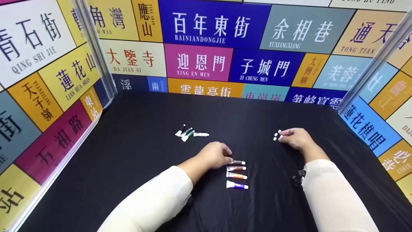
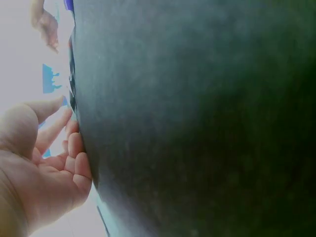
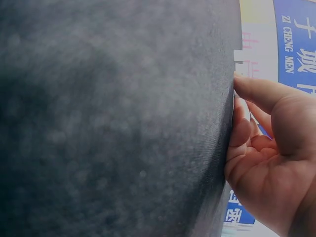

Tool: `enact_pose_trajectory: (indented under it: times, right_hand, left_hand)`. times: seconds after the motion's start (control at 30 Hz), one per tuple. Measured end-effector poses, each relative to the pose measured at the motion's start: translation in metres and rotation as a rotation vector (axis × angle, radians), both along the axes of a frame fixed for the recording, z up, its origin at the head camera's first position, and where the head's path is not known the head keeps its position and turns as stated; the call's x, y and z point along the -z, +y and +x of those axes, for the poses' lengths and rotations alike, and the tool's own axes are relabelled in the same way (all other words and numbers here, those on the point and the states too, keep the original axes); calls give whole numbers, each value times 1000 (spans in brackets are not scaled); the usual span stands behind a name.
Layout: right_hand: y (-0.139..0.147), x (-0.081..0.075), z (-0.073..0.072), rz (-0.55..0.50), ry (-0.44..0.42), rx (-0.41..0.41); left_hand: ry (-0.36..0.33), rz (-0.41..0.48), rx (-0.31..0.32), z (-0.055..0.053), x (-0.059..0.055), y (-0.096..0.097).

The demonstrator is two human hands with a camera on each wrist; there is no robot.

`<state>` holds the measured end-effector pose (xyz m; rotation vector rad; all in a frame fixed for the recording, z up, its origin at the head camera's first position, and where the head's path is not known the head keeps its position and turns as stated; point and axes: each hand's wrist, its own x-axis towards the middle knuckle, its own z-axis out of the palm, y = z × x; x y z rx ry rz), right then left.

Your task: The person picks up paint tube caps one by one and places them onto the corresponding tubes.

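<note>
In the head view, my left hand (image 1: 214, 155) pinches the left end of a black paint tube (image 1: 238, 162) lying flat on the cloth. Below it a brown tube (image 1: 237, 168), an orange tube (image 1: 237, 176) and a purple tube (image 1: 237, 185) form a column, white caps pointing right. Over at the right, thumb and forefinger of my right hand (image 1: 298, 140) pinch one small white piece, much of it covered by the fingertips. Other small white pieces (image 1: 275, 139) lie just left of those fingertips. Both wrist views show the hands low against the cloth.
A loose pile with a green tube (image 1: 189, 134), a white tube (image 1: 201, 134) and darker tubes lies farther back on the left. Black cloth (image 1: 145, 129) covers the table. Panels with street names (image 1: 206, 61) stand behind and on both sides.
</note>
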<state>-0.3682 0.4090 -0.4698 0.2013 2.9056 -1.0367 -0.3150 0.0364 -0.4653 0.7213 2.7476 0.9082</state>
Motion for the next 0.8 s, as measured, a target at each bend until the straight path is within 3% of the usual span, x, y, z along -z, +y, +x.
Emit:
enact_pose_trajectory:
  times: [0.17,0.4,0.63,0.8]
  right_hand:
    - [1,0,2,1,4,-8]
    - [3,-4,10,-185,-9,19]
    - [-4,-8,19,-329,23,23]
    - [-10,-14,28,-444,46,-9]
  left_hand:
    - [23,35,-42,-7,0,-8]
    - [79,83,-173,-22,-1,-24]
    - [152,72,-316,-39,-3,-42]
    - [165,81,-376,-49,-1,-52]
